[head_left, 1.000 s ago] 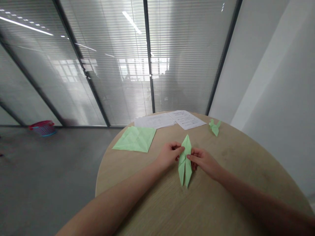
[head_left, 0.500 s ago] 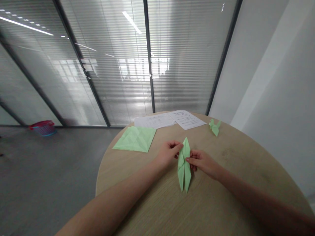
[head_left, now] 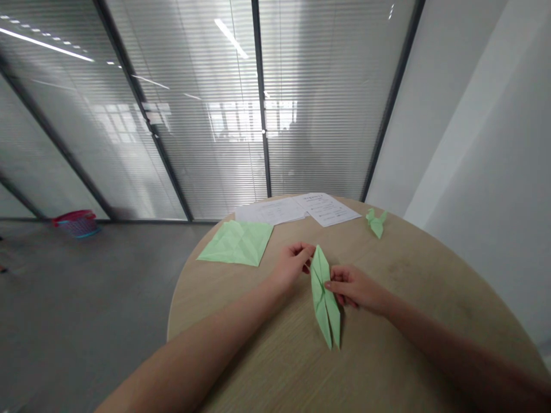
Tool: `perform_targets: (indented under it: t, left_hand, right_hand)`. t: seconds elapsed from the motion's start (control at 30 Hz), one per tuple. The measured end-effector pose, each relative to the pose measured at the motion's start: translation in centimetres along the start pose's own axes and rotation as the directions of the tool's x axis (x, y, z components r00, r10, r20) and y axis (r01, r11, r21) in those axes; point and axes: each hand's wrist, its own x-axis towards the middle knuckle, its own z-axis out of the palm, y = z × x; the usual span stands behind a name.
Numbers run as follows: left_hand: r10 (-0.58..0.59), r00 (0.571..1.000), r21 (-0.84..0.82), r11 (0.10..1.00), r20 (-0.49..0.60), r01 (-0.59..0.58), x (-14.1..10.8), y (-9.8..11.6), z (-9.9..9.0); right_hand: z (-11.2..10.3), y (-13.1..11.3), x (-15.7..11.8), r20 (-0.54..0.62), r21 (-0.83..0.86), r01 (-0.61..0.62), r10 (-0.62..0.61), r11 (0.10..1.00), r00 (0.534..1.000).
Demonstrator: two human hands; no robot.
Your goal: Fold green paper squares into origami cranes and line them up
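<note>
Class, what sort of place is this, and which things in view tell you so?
Probably an office or meeting room. A glass partition with slatted blinds stands behind a wooden table with a curved edge, and printed sheets lie near the table's far side.

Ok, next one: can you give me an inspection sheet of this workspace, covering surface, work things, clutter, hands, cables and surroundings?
Surface: light wooden table with a curved edge.
Work things: long folded green paper, two points toward the person; creased green sheet lying to the left; small folded green figure at far right.
Clutter: white printed sheets near the far edge.
Hands: right hand pinches the folded paper's right side; left hand is at its upper left edge, grip unclear.
Cables: nothing seen.
Surroundings: window blinds ahead, pale wall right, red-and-blue basket on the grey floor left.
</note>
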Motion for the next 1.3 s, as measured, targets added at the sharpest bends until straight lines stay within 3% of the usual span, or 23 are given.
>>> perform_targets:
  t: [0.13, 0.37, 0.63, 0.83, 1.03, 1.3]
  left_hand:
    - [-0.023, 1.000, -0.016, 1.000, 0.000, 0.023, 0.1, 0.0, 0.0]
    - [-0.035, 0.990, 0.095, 0.995, 0.133, 0.022, -0.1, -0.2, 0.0]
    - [-0.106, 0.984, 0.222, 0.972, 0.141, 0.073, 0.0, -0.8, 0.2]
    - [-0.129, 0.985, 0.185, 0.977, 0.117, 0.106, -0.1, -0.5, 0.3]
    - [-0.157, 0.981, 0.183, 0.974, 0.117, 0.134, 0.1, -0.8, 0.3]
    - [-0.147, 0.971, 0.102, 0.986, 0.190, 0.130, 0.0, -0.5, 0.2]
  right_hand:
    - [0.1, 0.6, 0.6, -0.140, 0.097, 0.060, -0.046, 0.993, 0.989]
    - [-0.3, 0.8, 1.2, -0.337, 0.192, 0.153, -0.082, 0.969, 0.938]
    - [-0.2, 0.3, 1.2, -0.344, 0.188, 0.172, -0.099, 0.967, 0.934]
    - [-0.3, 0.8, 1.4, -0.414, 0.195, 0.195, -0.100, 0.961, 0.905]
    - [-0.5, 1.2, 1.5, -0.402, 0.192, 0.200, -0.109, 0.961, 0.909]
    - [-0.6, 1.1, 1.6, -0.432, 0.238, 0.233, -0.112, 0.943, 0.895]
